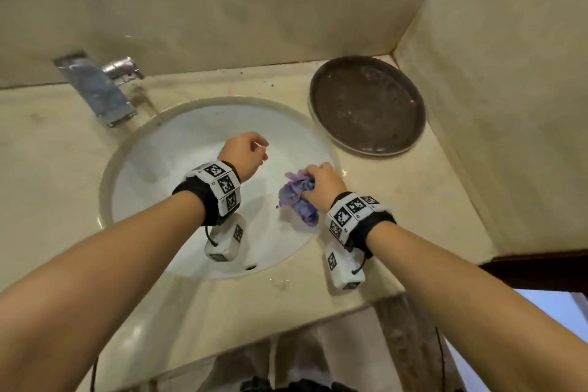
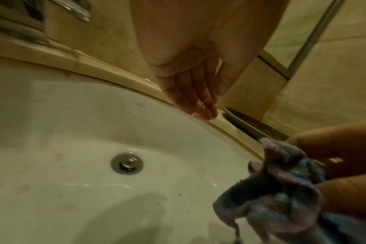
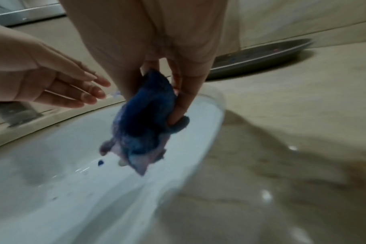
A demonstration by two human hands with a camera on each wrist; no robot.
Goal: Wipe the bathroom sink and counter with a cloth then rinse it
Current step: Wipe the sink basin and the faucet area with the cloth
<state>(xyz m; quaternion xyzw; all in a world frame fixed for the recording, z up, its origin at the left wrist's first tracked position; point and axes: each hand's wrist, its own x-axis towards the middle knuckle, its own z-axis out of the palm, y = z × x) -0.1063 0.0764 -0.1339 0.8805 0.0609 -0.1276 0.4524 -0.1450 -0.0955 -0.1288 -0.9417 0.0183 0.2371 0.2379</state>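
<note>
Right hand [image 1: 321, 183] is squeezing a scrunched, fuzzy blue-purple cloth [image 1: 297, 197] over the glossy white oval sink [image 1: 178, 149]; left hand [image 1: 245, 153] hangs loose, fingers straight. Beige stone surface [image 1: 413, 188] around, round dark tray [image 1: 367, 105] beside.

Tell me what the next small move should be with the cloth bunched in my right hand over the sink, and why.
Probably reach the free left hand to the faucet and start the water. The right hand grips the bunched purple cloth over the sink, no water is running, and the left hand is open and holds nothing.
</note>
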